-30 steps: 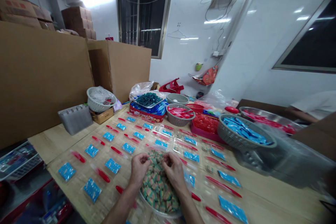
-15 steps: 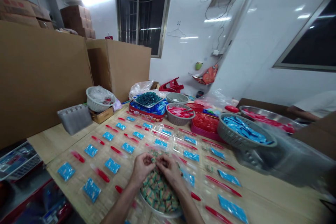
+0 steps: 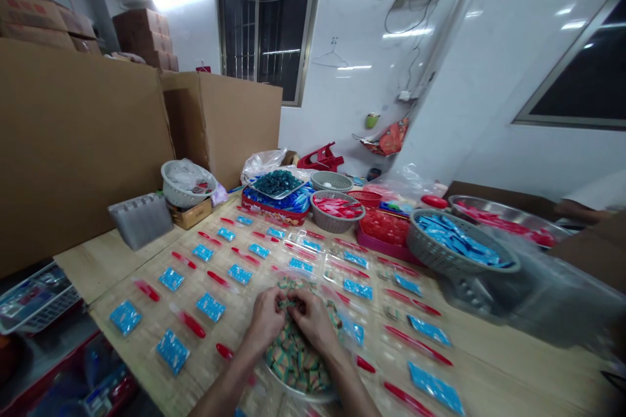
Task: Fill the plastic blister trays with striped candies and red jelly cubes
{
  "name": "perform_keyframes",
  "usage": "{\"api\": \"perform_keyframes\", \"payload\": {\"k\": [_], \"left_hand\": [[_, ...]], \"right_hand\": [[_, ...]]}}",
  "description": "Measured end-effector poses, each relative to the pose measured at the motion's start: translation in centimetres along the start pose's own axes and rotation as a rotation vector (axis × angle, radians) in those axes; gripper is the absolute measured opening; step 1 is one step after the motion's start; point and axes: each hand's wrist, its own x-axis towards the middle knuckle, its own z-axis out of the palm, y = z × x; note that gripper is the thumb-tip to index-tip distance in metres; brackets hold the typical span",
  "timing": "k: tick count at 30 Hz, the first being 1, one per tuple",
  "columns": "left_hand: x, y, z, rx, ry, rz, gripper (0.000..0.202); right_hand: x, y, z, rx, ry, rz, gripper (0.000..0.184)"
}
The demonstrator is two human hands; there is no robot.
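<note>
Both hands (image 3: 267,318) curl over striped pieces (image 3: 296,365), hiding some; whether they grip any, I cannot tell.

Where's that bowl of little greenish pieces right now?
In the head view, the bowl is at the bottom, near the middle, beneath the left hand and right hand, with blue packets to either side.

Round clear plastic tub (image 3: 304,396), small green-and-pink striped pieces (image 3: 293,359) inside, front middle of pale wooden tabletop (image 3: 508,365). Flat blue packets (image 3: 210,307) and slim red plastic sticks (image 3: 225,351) in rows left, right, behind. Back right: grey oval plastic basket (image 3: 440,255). Back left: round white plastic basket (image 3: 184,197) on brown cardboard box (image 3: 197,214).
</note>
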Motion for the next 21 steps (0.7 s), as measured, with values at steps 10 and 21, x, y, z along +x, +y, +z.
{"api": "perform_keyframes", "payload": {"k": [10, 21], "left_hand": [[-0.1, 0.9, -0.6, 0.212, 0.122, 0.069, 0.028], [0.0, 0.1, 0.0, 0.191, 0.089, 0.007, 0.029]], "right_hand": [[0.3, -0.6, -0.1, 0.071, 0.054, 0.018, 0.023], [0.5, -0.2, 1.0, 0.015, 0.002, 0.002, 0.023]]}}
